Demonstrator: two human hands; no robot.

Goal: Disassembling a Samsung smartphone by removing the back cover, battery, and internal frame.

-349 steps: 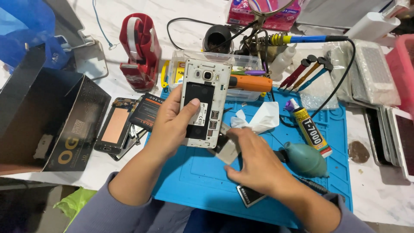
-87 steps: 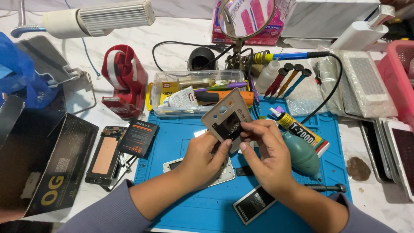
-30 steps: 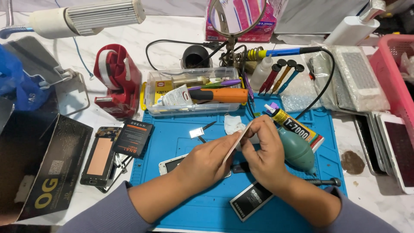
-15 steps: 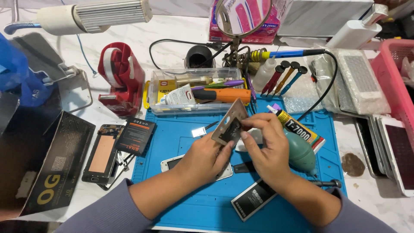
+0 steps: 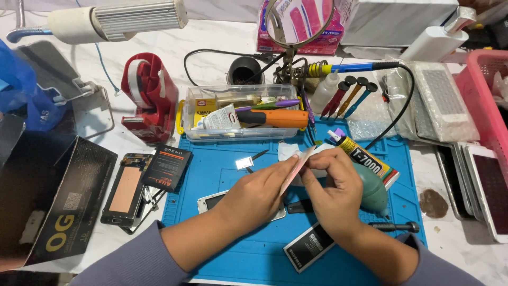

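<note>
Pinching thin panel [image 5: 297, 168] edge-on, both hands [image 5: 296, 193] raised

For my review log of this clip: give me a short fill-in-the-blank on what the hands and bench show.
Both hands, left hand and right hand, hold a thin phone cover over the ____ mat.
The tape dispenser is ____.
The loose battery lies below the ____ hand.
Missing: blue; red; right
</note>
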